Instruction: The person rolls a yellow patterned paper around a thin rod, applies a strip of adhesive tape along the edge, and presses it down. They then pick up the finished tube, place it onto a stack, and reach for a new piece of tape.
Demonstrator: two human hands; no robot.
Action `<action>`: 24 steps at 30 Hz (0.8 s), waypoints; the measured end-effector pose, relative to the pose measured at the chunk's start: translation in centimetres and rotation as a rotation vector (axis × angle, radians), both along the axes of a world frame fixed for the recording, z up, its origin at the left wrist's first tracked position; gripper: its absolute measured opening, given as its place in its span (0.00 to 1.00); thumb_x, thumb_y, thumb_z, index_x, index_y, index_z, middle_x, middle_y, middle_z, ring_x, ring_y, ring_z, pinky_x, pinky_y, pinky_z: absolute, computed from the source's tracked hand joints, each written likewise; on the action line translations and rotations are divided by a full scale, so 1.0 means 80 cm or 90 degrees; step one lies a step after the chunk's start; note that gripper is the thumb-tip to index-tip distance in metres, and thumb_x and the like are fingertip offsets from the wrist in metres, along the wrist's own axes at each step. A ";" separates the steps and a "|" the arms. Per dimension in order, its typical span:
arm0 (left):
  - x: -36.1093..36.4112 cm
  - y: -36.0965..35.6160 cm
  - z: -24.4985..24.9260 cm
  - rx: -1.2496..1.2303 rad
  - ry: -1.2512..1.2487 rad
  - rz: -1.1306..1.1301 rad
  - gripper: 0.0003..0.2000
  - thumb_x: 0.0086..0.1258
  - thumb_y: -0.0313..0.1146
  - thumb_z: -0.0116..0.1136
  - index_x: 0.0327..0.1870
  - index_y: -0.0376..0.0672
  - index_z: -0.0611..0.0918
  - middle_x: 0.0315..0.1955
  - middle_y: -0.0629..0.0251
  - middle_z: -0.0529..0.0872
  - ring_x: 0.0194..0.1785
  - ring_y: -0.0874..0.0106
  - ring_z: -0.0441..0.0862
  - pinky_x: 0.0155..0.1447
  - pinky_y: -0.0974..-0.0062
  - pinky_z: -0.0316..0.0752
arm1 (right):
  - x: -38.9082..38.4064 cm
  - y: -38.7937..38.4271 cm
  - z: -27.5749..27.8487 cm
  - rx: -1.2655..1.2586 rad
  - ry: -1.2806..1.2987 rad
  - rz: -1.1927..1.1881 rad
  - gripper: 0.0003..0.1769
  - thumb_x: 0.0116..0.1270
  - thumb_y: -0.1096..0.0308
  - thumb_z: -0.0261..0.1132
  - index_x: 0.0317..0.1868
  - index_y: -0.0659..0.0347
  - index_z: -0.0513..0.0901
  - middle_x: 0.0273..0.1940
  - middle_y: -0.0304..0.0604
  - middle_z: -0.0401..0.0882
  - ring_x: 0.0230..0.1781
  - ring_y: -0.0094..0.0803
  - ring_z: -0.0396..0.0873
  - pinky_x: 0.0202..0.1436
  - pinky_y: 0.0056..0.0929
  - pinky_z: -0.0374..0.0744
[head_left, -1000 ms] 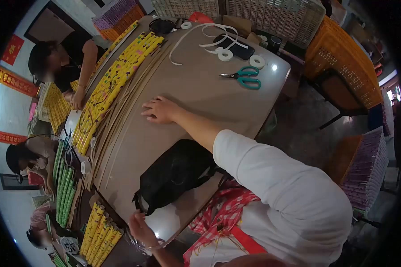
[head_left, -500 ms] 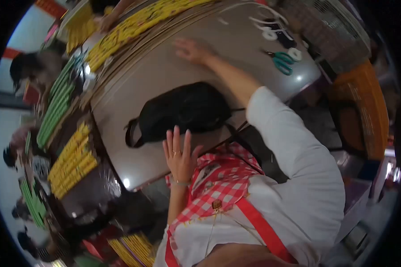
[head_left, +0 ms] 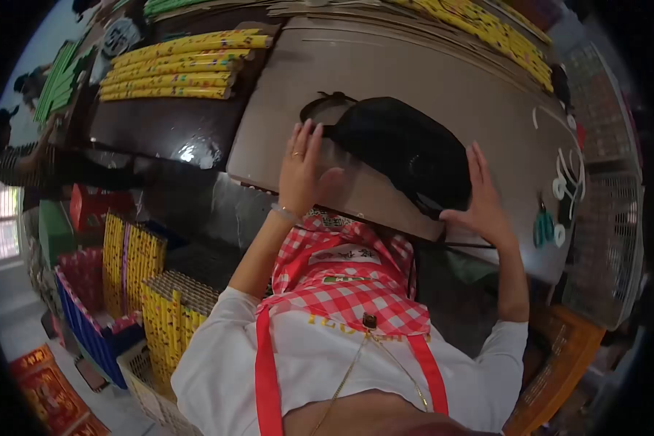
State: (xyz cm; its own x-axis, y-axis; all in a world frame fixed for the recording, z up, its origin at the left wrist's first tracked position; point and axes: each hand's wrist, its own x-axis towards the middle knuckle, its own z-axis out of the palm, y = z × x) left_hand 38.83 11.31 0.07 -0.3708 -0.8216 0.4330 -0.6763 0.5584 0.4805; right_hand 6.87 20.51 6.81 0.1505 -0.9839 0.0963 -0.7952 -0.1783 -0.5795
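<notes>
A black bag [head_left: 407, 145] lies on the brown tabletop [head_left: 276, 94], its strap loop toward the left. Near the bag's left end is my left hand [head_left: 303, 171], fingers stretched out and a ring on one finger, holding nothing. My right hand [head_left: 481, 200] stands at the bag's right end, fingers and thumb spread, close to the black fabric; whether it touches is hard to tell.
Teal scissors [head_left: 543, 225] and white tape rolls [head_left: 559, 187] lie at the table's right. Yellow patterned rolls [head_left: 185, 65] rest on the dark table at left. A wire basket [head_left: 609, 247] stands at far right. A person [head_left: 33, 163] is at far left.
The view has turned, so the bag appears higher and further right. My right hand has come back from the far tabletop to the bag's right end. My left hand is still beside the bag.
</notes>
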 end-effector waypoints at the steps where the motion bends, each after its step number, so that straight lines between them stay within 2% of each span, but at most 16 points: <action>1: -0.005 -0.009 0.000 0.013 0.017 0.005 0.35 0.54 0.39 0.63 0.64 0.41 0.63 0.61 0.53 0.66 0.67 0.53 0.58 0.66 0.61 0.58 | 0.011 -0.002 -0.001 0.018 0.064 0.003 0.47 0.51 0.60 0.69 0.69 0.53 0.53 0.70 0.48 0.46 0.67 0.50 0.55 0.66 0.44 0.60; 2: -0.009 -0.015 -0.003 0.018 0.003 -0.011 0.34 0.53 0.39 0.64 0.62 0.40 0.65 0.60 0.53 0.68 0.66 0.53 0.59 0.65 0.61 0.59 | 0.021 -0.004 -0.001 0.031 0.129 0.004 0.47 0.49 0.64 0.70 0.69 0.53 0.54 0.70 0.48 0.45 0.67 0.51 0.53 0.66 0.45 0.61; 3: -0.010 -0.021 -0.007 0.020 -0.012 -0.028 0.33 0.52 0.38 0.64 0.61 0.39 0.67 0.58 0.53 0.69 0.65 0.52 0.59 0.65 0.61 0.60 | 0.023 -0.008 0.000 0.014 0.128 0.034 0.47 0.49 0.64 0.70 0.69 0.53 0.54 0.70 0.48 0.45 0.67 0.51 0.53 0.66 0.45 0.61; 4: -0.009 -0.025 -0.014 -0.021 -0.043 -0.041 0.27 0.53 0.34 0.64 0.56 0.39 0.71 0.57 0.55 0.70 0.65 0.52 0.60 0.64 0.61 0.62 | 0.018 -0.015 0.000 0.058 0.112 0.036 0.47 0.48 0.67 0.71 0.68 0.51 0.55 0.70 0.47 0.45 0.67 0.51 0.53 0.66 0.44 0.61; 6: -0.018 -0.018 -0.019 -0.013 -0.007 -0.009 0.24 0.53 0.33 0.63 0.52 0.39 0.74 0.54 0.57 0.72 0.65 0.54 0.62 0.63 0.63 0.63 | 0.007 -0.030 0.000 0.087 0.096 0.050 0.47 0.47 0.70 0.71 0.67 0.50 0.57 0.70 0.46 0.46 0.67 0.51 0.53 0.66 0.44 0.61; 10: -0.015 -0.001 -0.018 -0.030 0.016 -0.026 0.25 0.53 0.30 0.62 0.54 0.39 0.73 0.54 0.56 0.71 0.65 0.56 0.62 0.63 0.63 0.64 | -0.010 -0.049 0.000 0.105 0.085 0.058 0.45 0.48 0.71 0.69 0.67 0.49 0.58 0.70 0.45 0.46 0.68 0.49 0.53 0.66 0.43 0.60; 12: -0.009 0.009 -0.016 -0.045 0.022 0.005 0.27 0.49 0.30 0.64 0.54 0.39 0.72 0.55 0.57 0.72 0.64 0.56 0.64 0.63 0.63 0.64 | -0.009 -0.053 0.007 0.122 0.077 0.069 0.43 0.51 0.73 0.67 0.67 0.51 0.57 0.70 0.45 0.46 0.68 0.46 0.53 0.66 0.42 0.60; 16: 0.032 0.038 -0.011 -0.043 0.147 0.070 0.22 0.54 0.24 0.60 0.53 0.40 0.74 0.54 0.58 0.73 0.61 0.56 0.67 0.61 0.64 0.65 | 0.008 -0.066 0.029 0.099 0.056 0.068 0.38 0.54 0.72 0.65 0.66 0.55 0.59 0.69 0.46 0.50 0.68 0.44 0.55 0.66 0.39 0.59; 18: 0.054 0.056 -0.015 -0.043 0.196 0.104 0.20 0.55 0.22 0.58 0.51 0.40 0.75 0.52 0.58 0.74 0.60 0.56 0.69 0.60 0.64 0.66 | 0.032 -0.094 0.038 -0.027 0.019 0.106 0.29 0.60 0.67 0.62 0.62 0.60 0.66 0.62 0.48 0.64 0.61 0.40 0.66 0.61 0.34 0.65; 19: 0.065 0.064 -0.025 -0.061 0.205 0.149 0.18 0.56 0.21 0.57 0.50 0.40 0.76 0.51 0.58 0.75 0.59 0.56 0.70 0.59 0.64 0.67 | 0.049 -0.113 0.040 -0.030 0.021 0.112 0.29 0.60 0.67 0.62 0.62 0.60 0.66 0.62 0.48 0.64 0.61 0.40 0.66 0.61 0.34 0.65; 21: 0.072 0.077 -0.039 -0.060 0.211 0.237 0.15 0.57 0.20 0.56 0.47 0.40 0.77 0.48 0.57 0.76 0.56 0.56 0.72 0.58 0.63 0.67 | 0.088 -0.160 0.038 0.110 -0.174 0.131 0.23 0.63 0.64 0.61 0.57 0.62 0.71 0.51 0.45 0.75 0.49 0.34 0.75 0.53 0.28 0.72; 23: 0.080 0.071 -0.056 -0.081 0.213 0.257 0.15 0.57 0.20 0.56 0.47 0.40 0.76 0.49 0.57 0.75 0.56 0.56 0.71 0.58 0.64 0.67 | 0.131 -0.216 0.016 0.151 -0.236 0.157 0.21 0.66 0.61 0.58 0.56 0.63 0.73 0.45 0.42 0.78 0.40 0.27 0.78 0.44 0.22 0.74; 24: 0.083 0.068 -0.060 -0.097 0.212 0.275 0.15 0.58 0.20 0.55 0.47 0.39 0.76 0.49 0.57 0.75 0.57 0.57 0.71 0.59 0.64 0.66 | 0.155 -0.243 0.010 0.193 -0.255 0.130 0.21 0.67 0.60 0.57 0.56 0.63 0.73 0.45 0.42 0.78 0.39 0.26 0.78 0.42 0.21 0.74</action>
